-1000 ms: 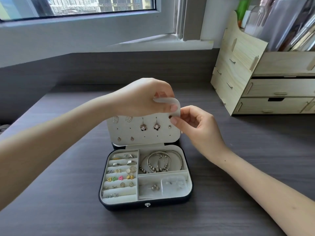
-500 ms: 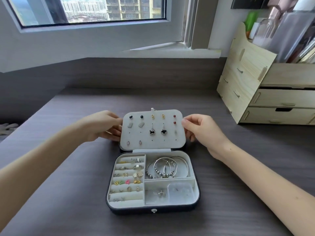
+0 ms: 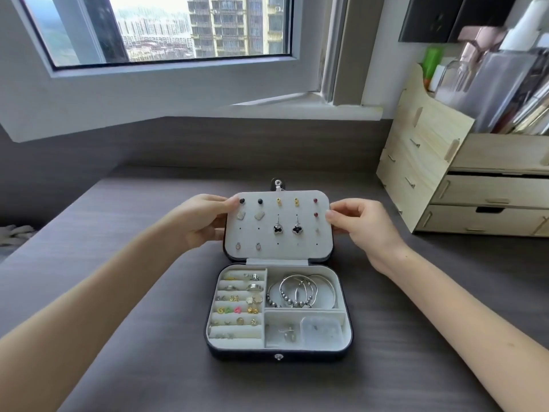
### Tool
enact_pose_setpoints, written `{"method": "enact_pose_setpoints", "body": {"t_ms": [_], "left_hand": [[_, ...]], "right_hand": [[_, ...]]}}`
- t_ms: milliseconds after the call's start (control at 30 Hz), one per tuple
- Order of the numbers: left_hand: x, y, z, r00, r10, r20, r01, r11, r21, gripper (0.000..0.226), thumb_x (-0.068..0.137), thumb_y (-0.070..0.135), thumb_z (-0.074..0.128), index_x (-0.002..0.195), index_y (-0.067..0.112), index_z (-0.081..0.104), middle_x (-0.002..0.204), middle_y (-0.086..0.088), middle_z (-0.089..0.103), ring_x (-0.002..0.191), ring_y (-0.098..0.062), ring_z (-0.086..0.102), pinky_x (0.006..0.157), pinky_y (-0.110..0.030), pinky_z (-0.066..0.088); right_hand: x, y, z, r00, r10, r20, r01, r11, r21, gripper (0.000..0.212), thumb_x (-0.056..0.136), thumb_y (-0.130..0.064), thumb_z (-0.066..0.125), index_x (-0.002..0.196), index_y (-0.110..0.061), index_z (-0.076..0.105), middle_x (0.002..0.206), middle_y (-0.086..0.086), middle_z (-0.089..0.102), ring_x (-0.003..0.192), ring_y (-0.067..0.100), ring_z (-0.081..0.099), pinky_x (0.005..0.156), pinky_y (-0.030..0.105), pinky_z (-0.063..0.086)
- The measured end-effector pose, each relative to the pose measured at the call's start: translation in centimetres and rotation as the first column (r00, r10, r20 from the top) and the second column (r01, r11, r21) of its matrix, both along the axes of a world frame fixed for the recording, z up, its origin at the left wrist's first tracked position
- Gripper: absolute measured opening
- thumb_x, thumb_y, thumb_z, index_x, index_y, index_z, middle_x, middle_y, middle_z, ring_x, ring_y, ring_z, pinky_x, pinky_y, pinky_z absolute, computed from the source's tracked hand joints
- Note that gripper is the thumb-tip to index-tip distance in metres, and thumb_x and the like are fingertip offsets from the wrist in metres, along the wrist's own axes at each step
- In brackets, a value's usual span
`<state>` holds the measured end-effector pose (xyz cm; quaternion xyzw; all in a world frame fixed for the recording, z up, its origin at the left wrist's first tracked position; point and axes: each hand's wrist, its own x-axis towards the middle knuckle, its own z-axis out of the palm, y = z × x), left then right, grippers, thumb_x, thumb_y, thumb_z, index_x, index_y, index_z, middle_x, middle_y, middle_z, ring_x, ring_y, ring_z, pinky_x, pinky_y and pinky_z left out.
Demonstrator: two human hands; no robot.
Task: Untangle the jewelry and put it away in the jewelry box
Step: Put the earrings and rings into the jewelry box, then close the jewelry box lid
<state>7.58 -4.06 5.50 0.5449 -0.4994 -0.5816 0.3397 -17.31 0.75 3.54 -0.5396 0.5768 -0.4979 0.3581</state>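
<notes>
A dark jewelry box (image 3: 279,355) lies open on the grey desk, its white lid panel (image 3: 277,242) tilted back and studded with earrings, among them two black clover drops (image 3: 287,228). My left hand (image 3: 205,220) grips the lid's left edge and my right hand (image 3: 356,223) grips its right edge. In the tray, rings and studs (image 3: 239,304) fill the left rows, silver bangles and a beaded bracelet (image 3: 301,291) lie in the upper right compartment, and small pieces sit in the lower right compartment (image 3: 304,330).
A pale wooden drawer organiser (image 3: 463,185) holding bottles and books stands at the right rear of the desk (image 3: 118,292). A window and its sill (image 3: 208,93) run along the back wall. Something pale (image 3: 13,233) lies at the far left.
My left hand came off the top of the lid panel and took its left edge; my right hand took the right edge. The lid now lies further back, and the view has tilted up.
</notes>
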Motion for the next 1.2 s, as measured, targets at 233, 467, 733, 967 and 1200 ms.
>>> {"method": "enact_pose_setpoints", "body": {"t_ms": [233,467,733,967,1200], "left_hand": [[-2.0,-0.8,2.0,0.987,-0.026,-0.159,0.007,0.993,-0.119,0.015,0.095,0.015,0.052,0.101,0.009,0.065,0.096,-0.010,0.069,0.088,-0.020,0.066,0.073,-0.034,0.057],[-2.3,-1.1,2.0,0.982,-0.014,-0.188,-0.007,0.994,-0.112,0.031,0.094,0.034,0.053,0.106,0.009,0.065,0.094,-0.008,0.070,0.086,-0.022,0.066,0.076,-0.037,0.055],[-2.7,-0.5,2.1,0.999,0.002,-0.053,-0.021,0.930,-0.366,0.020,0.096,0.022,0.052,0.099,0.007,0.064,0.089,-0.005,0.070,0.081,-0.017,0.066,0.074,-0.030,0.054],[-2.8,-0.4,1.5,0.960,0.143,0.241,0.042,0.778,-0.627,0.011,0.097,0.023,0.049,0.096,0.018,0.059,0.094,0.001,0.066,0.091,-0.017,0.063,0.081,-0.036,0.053],[-2.9,-0.2,1.3,0.939,0.198,0.282,0.057,0.717,-0.694,0.010,0.097,0.023,0.048,0.097,0.019,0.058,0.086,0.013,0.060,0.078,-0.001,0.055,0.067,-0.016,0.043]], "right_hand": [[-1.2,-2.6,2.4,0.947,-0.240,-0.215,0.200,0.961,-0.191,0.024,0.076,-0.005,0.071,0.094,-0.015,0.061,0.076,0.001,0.066,0.078,0.020,0.064,0.077,0.045,0.054],[0.7,-3.0,4.3,0.849,-0.354,-0.392,0.176,0.889,-0.422,0.018,0.083,-0.032,0.066,0.093,-0.018,0.062,0.084,-0.003,0.062,0.079,0.015,0.058,0.076,0.039,0.051],[1.7,-4.9,6.8,0.927,0.077,-0.367,-0.092,0.996,-0.021,0.029,0.079,-0.041,0.071,0.095,-0.017,0.071,0.089,-0.004,0.068,0.083,0.008,0.061,0.067,0.024,0.048],[1.3,-4.4,7.9,0.834,0.215,-0.509,-0.272,0.961,-0.041,0.013,0.086,-0.032,0.065,0.090,-0.021,0.070,0.074,-0.013,0.063,0.062,-0.003,0.055,0.059,0.012,0.039],[2.0,-4.0,6.5,0.868,0.035,-0.495,-0.178,0.953,-0.244,0.013,0.086,-0.028,0.064,0.089,-0.017,0.070,0.072,-0.015,0.062,0.066,0.000,0.057,0.062,0.018,0.040]]}}
